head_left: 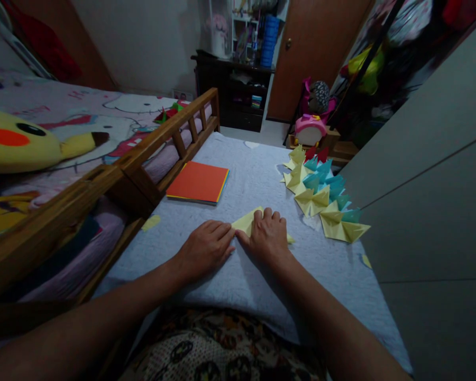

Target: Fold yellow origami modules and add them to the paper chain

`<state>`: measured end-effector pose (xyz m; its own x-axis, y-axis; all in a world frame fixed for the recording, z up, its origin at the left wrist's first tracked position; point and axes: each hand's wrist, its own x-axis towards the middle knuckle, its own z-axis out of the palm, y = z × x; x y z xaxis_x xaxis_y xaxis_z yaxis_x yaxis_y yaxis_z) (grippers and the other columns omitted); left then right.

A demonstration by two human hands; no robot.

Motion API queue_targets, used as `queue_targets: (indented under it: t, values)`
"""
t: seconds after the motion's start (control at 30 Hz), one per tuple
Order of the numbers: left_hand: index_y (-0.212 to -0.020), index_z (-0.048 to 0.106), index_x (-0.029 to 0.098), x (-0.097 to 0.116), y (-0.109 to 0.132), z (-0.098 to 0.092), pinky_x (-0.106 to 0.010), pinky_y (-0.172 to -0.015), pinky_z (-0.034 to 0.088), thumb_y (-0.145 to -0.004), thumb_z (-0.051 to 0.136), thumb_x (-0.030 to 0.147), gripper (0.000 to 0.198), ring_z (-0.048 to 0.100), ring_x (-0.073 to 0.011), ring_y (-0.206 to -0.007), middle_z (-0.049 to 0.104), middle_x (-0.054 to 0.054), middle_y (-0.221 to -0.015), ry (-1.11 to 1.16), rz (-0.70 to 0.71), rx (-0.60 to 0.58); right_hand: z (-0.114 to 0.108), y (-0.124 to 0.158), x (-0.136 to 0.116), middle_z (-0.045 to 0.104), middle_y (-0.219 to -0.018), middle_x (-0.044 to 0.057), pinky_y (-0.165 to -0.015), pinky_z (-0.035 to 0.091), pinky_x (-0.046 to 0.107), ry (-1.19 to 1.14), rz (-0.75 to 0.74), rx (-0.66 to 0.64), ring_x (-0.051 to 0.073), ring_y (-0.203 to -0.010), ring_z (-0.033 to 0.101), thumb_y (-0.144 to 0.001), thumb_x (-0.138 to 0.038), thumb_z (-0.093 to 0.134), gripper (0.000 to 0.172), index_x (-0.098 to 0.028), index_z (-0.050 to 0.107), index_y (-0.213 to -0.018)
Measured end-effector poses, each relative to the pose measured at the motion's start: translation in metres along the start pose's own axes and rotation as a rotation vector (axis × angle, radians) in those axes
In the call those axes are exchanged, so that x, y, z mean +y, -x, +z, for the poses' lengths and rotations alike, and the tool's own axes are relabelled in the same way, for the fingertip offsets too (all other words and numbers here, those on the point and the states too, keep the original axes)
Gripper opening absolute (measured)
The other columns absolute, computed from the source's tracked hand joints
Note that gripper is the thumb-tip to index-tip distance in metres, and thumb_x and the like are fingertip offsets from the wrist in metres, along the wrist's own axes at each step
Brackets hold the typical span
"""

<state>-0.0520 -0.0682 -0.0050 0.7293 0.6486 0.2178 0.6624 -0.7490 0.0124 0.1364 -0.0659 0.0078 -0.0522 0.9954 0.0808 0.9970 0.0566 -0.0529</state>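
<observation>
A partly folded sheet of pale yellow origami paper (246,221) lies on the cloth-covered surface in front of me. My left hand (208,246) pinches its left corner, fingers pressed together. On top of the paper, my right hand (268,235) grips and presses with bent fingers, its thumb near the left corner. The right hand hides much of the sheet; a yellow tip shows past its right side. Beyond my left hand sits a stack of square coloured paper (198,182), orange-red on top.
Several folded yellow paper pieces (311,200) and teal paper pieces (321,177) stand in rows at the right, with red ones behind. A wooden rail (162,132) borders the left side, with a yellow plush toy (19,143) past it. A pale cabinet (432,211) stands at the right.
</observation>
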Motion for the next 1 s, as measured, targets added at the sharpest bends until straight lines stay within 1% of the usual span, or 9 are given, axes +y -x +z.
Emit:
queue_targets:
  t: [0.13, 0.23, 0.33, 0.43, 0.63, 0.77, 0.87, 1.0]
  values:
    - [-0.114, 0.063, 0.01, 0.002, 0.0, 0.008, -0.042, -0.09, 0.051, -0.096, 0.055, 0.024, 0.024, 0.06, -0.0272, -0.1, 0.067, -0.013, -0.108, 0.011, 0.011, 0.004, 0.001, 0.002, 0.0, 0.06, -0.108, 0.018, -0.084, 0.038, 0.046, -0.01, 0.007, -0.007, 0.034, -0.101, 0.051, -0.089, -0.068, 0.048, 0.057, -0.016, 0.06, -0.11]
    - [-0.112, 0.064, 0.011, 0.0, 0.004, 0.006, -0.04, -0.087, 0.052, -0.096, 0.055, 0.022, 0.021, 0.062, -0.0264, -0.099, 0.068, -0.012, -0.106, 0.0, 0.017, -0.033, 0.001, 0.006, 0.005, 0.059, -0.11, 0.015, -0.085, 0.036, 0.046, -0.024, -0.021, -0.007, 0.034, -0.102, 0.051, -0.09, -0.061, 0.052, 0.054, -0.02, 0.057, -0.125]
    - [-0.11, 0.064, 0.011, -0.002, 0.007, 0.001, -0.04, -0.085, 0.053, -0.095, 0.057, 0.022, 0.02, 0.063, -0.0265, -0.096, 0.069, -0.011, -0.104, -0.027, 0.012, -0.081, 0.001, 0.009, 0.014, 0.059, -0.114, 0.013, -0.085, 0.034, 0.045, -0.027, -0.04, -0.015, 0.032, -0.102, 0.051, -0.091, -0.052, 0.054, 0.062, -0.026, 0.043, -0.147]
    - [-0.109, 0.065, 0.011, -0.003, 0.012, -0.003, -0.041, -0.083, 0.054, -0.094, 0.06, 0.022, 0.019, 0.064, -0.0272, -0.096, 0.069, -0.012, -0.105, -0.046, -0.009, -0.092, 0.0, 0.014, 0.025, 0.057, -0.118, 0.012, -0.085, 0.034, 0.043, -0.013, -0.037, -0.04, 0.031, -0.103, 0.05, -0.092, -0.049, 0.053, 0.07, -0.03, 0.031, -0.156]
    - [-0.108, 0.065, 0.011, -0.006, 0.021, 0.001, -0.042, -0.079, 0.055, -0.095, 0.06, 0.023, 0.018, 0.064, -0.0293, -0.096, 0.068, -0.014, -0.105, -0.02, -0.045, -0.028, -0.002, 0.024, 0.049, 0.055, -0.122, 0.012, -0.085, 0.033, 0.042, 0.011, 0.015, -0.063, 0.03, -0.104, 0.051, -0.094, -0.045, 0.051, 0.07, -0.032, 0.027, -0.158]
    - [-0.108, 0.065, 0.012, -0.008, 0.025, 0.005, -0.042, -0.078, 0.055, -0.096, 0.057, 0.023, 0.019, 0.064, -0.0286, -0.095, 0.068, -0.013, -0.103, 0.003, -0.055, 0.024, -0.001, 0.032, 0.067, 0.054, -0.126, 0.012, -0.087, 0.035, 0.042, 0.04, 0.063, -0.065, 0.029, -0.105, 0.051, -0.095, -0.043, 0.049, 0.069, -0.031, 0.026, -0.159]
    - [-0.108, 0.065, 0.012, -0.009, 0.026, 0.007, -0.042, -0.078, 0.055, -0.096, 0.056, 0.024, 0.02, 0.063, -0.0282, -0.094, 0.068, -0.014, -0.102, -0.02, -0.046, 0.043, 0.001, 0.038, 0.08, 0.053, -0.129, 0.012, -0.088, 0.036, 0.042, 0.063, 0.077, -0.057, 0.03, -0.108, 0.05, -0.097, -0.043, 0.048, 0.068, -0.032, 0.024, -0.159]
    - [-0.106, 0.066, 0.013, -0.01, 0.027, 0.007, -0.041, -0.078, 0.056, -0.097, 0.053, 0.025, 0.02, 0.063, -0.0274, -0.093, 0.068, -0.013, -0.101, -0.018, -0.048, 0.056, 0.001, 0.046, 0.09, 0.052, -0.132, 0.013, -0.09, 0.037, 0.044, 0.058, 0.089, -0.032, 0.031, -0.11, 0.049, -0.096, -0.042, 0.048, 0.067, -0.03, 0.028, -0.159]
